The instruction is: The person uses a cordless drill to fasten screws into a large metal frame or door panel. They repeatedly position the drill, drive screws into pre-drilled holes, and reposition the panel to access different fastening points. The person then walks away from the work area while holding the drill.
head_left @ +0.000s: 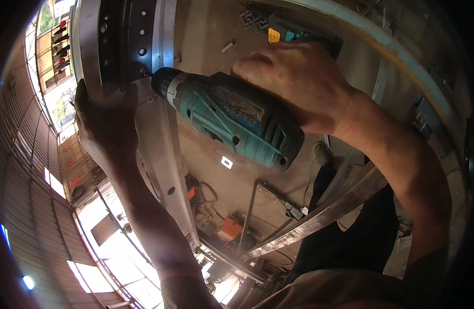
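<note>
My right hand (299,85) is wrapped around the handle of a teal cordless drill (237,121). The drill's black chuck points left at a long metal channel beam (165,36) with a row of holes, its tip at or very near the metal. A bluish light falls on the beam there. Below the drill tip, my left hand (108,126) grips the beam's edge, thumb and fingers on either side of it. Part of the drill's handle is hidden behind my right hand, and its battery end shows beyond the knuckles.
A steel bar (319,219) runs slantwise in front of my legs. On the floor lie an orange box (230,228), cables and a small white square piece (226,162). A curved-looking pale rail (381,44) crosses the upper right. Corrugated wall and bright windows stand left.
</note>
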### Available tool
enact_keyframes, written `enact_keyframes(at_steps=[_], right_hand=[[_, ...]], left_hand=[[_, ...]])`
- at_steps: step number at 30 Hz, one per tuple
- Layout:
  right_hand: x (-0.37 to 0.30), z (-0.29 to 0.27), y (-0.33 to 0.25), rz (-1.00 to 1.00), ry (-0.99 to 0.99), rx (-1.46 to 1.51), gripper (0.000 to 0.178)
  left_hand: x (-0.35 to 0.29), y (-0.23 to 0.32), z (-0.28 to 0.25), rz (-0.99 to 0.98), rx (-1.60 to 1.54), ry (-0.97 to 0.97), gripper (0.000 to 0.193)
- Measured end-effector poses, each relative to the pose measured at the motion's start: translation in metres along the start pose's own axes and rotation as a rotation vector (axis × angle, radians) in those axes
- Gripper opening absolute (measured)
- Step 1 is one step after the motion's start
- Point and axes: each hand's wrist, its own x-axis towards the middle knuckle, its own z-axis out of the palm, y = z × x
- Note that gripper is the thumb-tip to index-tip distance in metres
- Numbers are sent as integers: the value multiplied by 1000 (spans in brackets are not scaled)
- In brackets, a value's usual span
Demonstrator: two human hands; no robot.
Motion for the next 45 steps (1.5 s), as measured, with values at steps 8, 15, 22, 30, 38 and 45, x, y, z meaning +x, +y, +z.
enact_keyframes(at_steps=[8, 15, 22, 30, 38, 45], right_hand=[[5, -4, 4, -42, 49, 12, 32], [3, -1, 4, -49, 20, 256, 32], [1, 9, -2, -30, 136, 312, 26], [-3, 22, -1, 95, 57, 591, 36], [-14, 28, -5, 158, 26, 802, 54], [-13, 36, -6, 149, 56, 834, 57]], left_hand=[[-4, 2, -1, -42, -92, 28, 72], [-4, 6, -3, -62, -104, 36, 73], [0, 9, -2, -98, -58, 23, 71], [-8, 6, -4, -77, -178, 2, 77], [-12, 2, 5, 244, -251, 195, 62], [-8, 0, 4, 317, -222, 225, 23]])
